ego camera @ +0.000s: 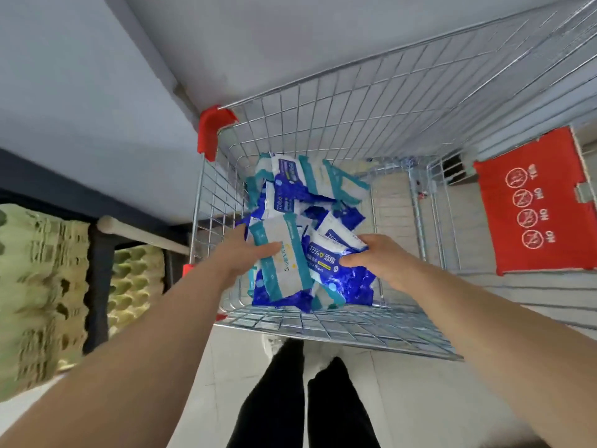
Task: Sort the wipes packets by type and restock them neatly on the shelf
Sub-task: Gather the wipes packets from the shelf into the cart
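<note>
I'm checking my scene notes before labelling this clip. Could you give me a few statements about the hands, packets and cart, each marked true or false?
1. The left hand holds a teal-and-white packet. True.
2. The right hand is empty. False: it grips a blue packet marked 75%.
3. The packets lie in a wire cart. True.
4. The cart holds only blue packets. False: teal-and-white ones are mixed in.
5. The egg trays stand right of the cart. False: they are on its left.
</note>
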The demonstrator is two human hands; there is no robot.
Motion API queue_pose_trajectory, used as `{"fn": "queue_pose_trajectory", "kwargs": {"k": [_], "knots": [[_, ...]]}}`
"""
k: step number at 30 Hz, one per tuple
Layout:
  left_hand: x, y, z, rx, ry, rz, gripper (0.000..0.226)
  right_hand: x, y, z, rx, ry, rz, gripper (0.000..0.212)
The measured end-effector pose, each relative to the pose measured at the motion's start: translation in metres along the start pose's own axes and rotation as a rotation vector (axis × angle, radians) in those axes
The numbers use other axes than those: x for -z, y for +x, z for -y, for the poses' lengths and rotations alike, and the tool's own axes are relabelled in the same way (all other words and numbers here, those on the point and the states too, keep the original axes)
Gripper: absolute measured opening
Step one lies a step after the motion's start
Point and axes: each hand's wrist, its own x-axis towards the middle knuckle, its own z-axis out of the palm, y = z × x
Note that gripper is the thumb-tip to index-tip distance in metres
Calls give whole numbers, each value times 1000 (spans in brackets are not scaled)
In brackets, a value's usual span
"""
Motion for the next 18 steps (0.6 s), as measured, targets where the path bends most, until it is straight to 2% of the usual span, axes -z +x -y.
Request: {"fn": "queue_pose_trajectory", "kwargs": {"k": [5, 8, 9, 14, 18], "knots": [[-6, 39, 24, 49, 91, -34, 57, -3, 48, -28, -35, -230, 112, 31], [-5, 51, 32, 65, 316, -73, 93, -9, 60, -34, -23, -549, 141, 42], [-7, 50, 32, 55, 380, -81, 96, -13, 63, -37, -6, -655, 144, 48], [-11, 52, 37, -35, 468, -106, 73, -27, 71, -56, 29, -762, 162, 61], [-4, 44, 26, -123, 688, -210, 59, -17, 63, -39, 57, -747, 72, 54]]}}
